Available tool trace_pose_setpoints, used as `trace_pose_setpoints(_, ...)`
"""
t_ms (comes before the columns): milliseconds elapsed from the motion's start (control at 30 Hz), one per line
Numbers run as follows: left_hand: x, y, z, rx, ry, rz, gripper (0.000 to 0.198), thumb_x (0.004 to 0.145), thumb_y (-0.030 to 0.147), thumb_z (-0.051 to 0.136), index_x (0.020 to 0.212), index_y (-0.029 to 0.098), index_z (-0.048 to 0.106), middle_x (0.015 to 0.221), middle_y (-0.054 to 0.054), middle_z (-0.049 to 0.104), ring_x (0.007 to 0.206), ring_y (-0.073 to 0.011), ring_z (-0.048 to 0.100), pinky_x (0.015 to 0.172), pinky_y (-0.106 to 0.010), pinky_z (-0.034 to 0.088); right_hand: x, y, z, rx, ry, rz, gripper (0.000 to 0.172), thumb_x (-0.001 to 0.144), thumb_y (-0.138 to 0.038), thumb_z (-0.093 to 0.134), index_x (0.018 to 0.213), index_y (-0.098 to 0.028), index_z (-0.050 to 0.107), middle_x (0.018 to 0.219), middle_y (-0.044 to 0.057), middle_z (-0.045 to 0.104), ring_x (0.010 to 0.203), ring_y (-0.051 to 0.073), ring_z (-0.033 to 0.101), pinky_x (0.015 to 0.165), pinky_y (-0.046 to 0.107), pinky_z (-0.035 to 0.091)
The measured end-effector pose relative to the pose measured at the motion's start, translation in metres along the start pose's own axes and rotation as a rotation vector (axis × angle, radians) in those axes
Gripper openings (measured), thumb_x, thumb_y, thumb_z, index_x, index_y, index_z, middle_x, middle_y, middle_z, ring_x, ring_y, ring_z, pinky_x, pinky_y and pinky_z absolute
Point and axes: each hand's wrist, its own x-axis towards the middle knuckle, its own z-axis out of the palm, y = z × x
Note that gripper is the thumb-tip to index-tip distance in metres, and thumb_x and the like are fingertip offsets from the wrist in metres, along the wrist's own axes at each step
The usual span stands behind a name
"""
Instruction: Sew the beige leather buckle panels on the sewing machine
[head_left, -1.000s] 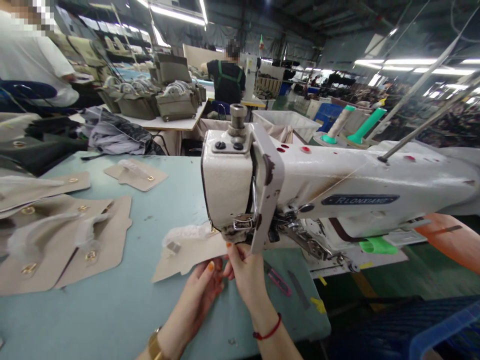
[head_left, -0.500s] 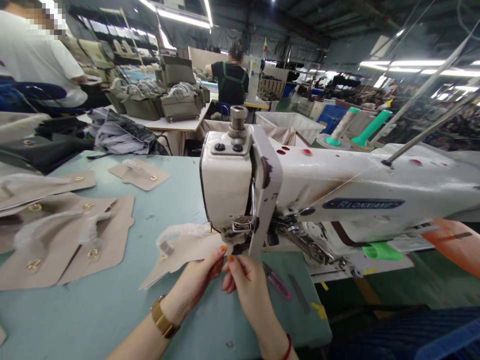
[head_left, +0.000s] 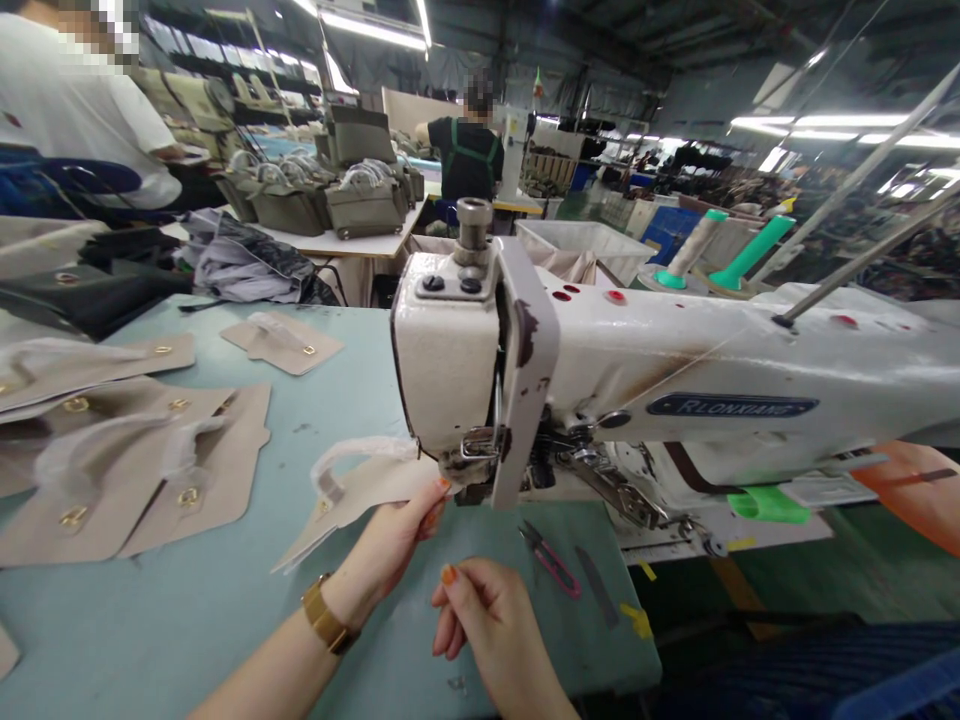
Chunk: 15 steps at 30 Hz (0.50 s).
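My left hand [head_left: 391,548], with a watch on its wrist, pinches the near edge of a beige bag panel [head_left: 375,487]. A plastic-wrapped handle [head_left: 356,450] is fixed on that panel. Its right end lies under the head of a white sewing machine [head_left: 448,350], where the needle area is hidden. Below and right of it, my right hand [head_left: 491,612] hovers near the tabletop, thumb pressed to curled fingers; anything between them is too small to make out. Right of this hand lie pink-handled thread snips [head_left: 553,562] and a thin grey blade-like strip [head_left: 598,585].
More beige panels [head_left: 225,500] with wrapped handles and gold fittings lie on the green table [head_left: 322,640] at left. Dark cloth [head_left: 247,260] sits behind them. Thread cones [head_left: 694,250] stand behind the machine. Two people work beyond, near grey-brown bags [head_left: 367,208].
My right hand has moved down and toward me, away from the machine's needle area and from my left hand. My left hand stays at the panel's edge. The view has shifted slightly.
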Motion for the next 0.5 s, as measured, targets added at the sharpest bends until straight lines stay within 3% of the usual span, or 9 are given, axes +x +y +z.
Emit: trace_pose_setpoints(500,0.0081,-0.0092,0.0076,-0.049,0.140,0.080,0.038,0.080,0.038,0.063,0.058,0.020,0.038,0.053,0.008,0.030,0.050,-0.0088,0.022,0.046,-0.021,0.023,-0.0001,0.0044,0.0034,0.038,-0.040,0.031,0.053,0.087,-0.059,0.050,0.073,-0.009,0.060,0.048,0.003,0.056,0.039,0.006,0.047,0.042,0.013,0.036)
